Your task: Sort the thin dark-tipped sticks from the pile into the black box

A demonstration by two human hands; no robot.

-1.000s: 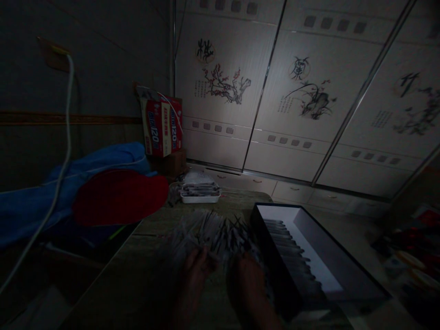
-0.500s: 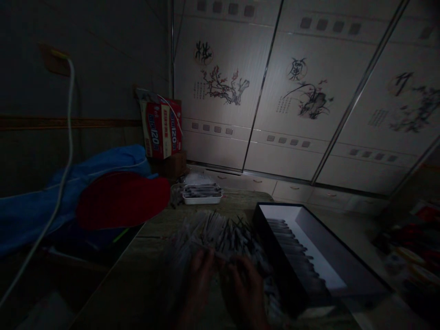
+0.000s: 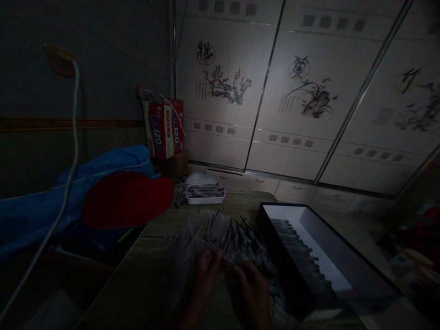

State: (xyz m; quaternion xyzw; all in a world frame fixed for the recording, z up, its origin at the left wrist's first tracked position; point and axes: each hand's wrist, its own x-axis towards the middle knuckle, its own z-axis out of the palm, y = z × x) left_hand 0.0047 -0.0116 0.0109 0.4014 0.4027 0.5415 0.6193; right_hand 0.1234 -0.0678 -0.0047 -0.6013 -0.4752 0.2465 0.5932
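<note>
In the dim head view, my left hand (image 3: 206, 272) is closed in a pinch on a slender pen-like rod (image 3: 225, 262). My right hand (image 3: 253, 284) pinches the rod's other end, its fingers partly lost in shadow. Just beyond both hands lies a loose pile of thin sticks, with pale, clear-looking pieces (image 3: 211, 227) on the left and dark ones (image 3: 245, 236) on the right. To the right, an open dark box (image 3: 275, 245) with a white inside holds a row of dark slender pieces (image 3: 302, 254). Their exact kind is too dark to make out.
A white tray (image 3: 206, 200) of similar sticks stands at the table's far edge. Left of the table (image 3: 137, 270) lie a red round thing (image 3: 127, 199) and blue cloth (image 3: 113, 160). A white cable (image 3: 74, 151) hangs from the wall. Behind are a red carton (image 3: 165, 126) and sliding doors (image 3: 220, 146).
The whole view has shifted slightly to the right. My hands stay close together over the pile, and the rod between them shows a little more clearly.
</note>
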